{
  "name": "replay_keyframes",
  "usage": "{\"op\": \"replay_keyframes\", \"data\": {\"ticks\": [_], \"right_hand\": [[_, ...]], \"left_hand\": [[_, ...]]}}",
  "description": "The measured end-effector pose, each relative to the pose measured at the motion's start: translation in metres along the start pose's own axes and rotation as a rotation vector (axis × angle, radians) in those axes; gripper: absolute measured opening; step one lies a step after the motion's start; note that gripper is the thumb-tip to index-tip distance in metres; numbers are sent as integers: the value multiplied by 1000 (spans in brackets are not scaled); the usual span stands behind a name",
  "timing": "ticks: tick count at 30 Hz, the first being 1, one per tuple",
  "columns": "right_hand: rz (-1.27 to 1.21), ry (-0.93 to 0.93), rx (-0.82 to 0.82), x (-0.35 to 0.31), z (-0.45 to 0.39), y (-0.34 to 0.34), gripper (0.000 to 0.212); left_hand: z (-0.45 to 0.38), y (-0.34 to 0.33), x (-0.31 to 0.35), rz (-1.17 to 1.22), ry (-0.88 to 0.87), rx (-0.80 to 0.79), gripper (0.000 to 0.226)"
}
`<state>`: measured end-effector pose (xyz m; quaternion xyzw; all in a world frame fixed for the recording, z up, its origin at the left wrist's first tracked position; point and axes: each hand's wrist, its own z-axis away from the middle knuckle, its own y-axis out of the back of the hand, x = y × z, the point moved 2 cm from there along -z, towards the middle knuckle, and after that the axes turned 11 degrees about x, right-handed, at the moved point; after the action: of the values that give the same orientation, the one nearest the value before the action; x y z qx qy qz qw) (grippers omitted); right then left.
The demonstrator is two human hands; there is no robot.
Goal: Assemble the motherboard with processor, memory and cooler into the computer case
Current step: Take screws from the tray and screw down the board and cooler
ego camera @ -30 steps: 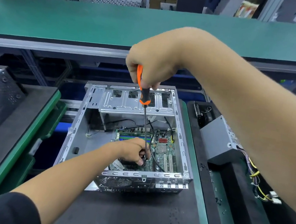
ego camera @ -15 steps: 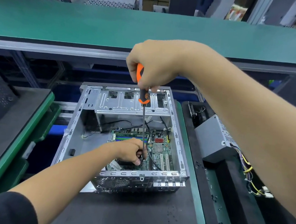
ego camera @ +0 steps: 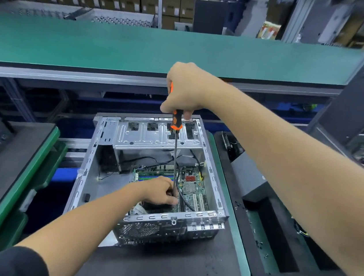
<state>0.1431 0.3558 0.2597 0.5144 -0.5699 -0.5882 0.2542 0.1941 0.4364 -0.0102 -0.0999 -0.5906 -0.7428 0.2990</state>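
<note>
Orange-handled screwdriver gripped upright by the right hand should stay vertical over the motherboard while the left hand's curled fingers steady its tip.

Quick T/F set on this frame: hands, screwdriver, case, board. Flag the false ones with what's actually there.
1. The right hand grips the orange-and-black screwdriver by its handle. True.
2. The screwdriver lies flat on the mat. False: it stands near upright, shaft pointing down into the case.
3. The left hand is down inside the case at the shaft's lower end. True.
4. The case is closed with its side panel on. False: it is open, the motherboard visible.
</note>
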Motion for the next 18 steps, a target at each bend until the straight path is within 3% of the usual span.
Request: {"op": "replay_keyframes", "data": {"ticks": [5,12,18], "right_hand": [[-173,-80,97,-2,4,-14,32],[-403,-154,47,1,0,-33,35],[-366,-82,310,4,-12,-4,37]], "left_hand": [[0,-2,2,-40,2,31,30],[2,4,5,24,0,38,31],[15,35,15,83,-70,187,35]]}}
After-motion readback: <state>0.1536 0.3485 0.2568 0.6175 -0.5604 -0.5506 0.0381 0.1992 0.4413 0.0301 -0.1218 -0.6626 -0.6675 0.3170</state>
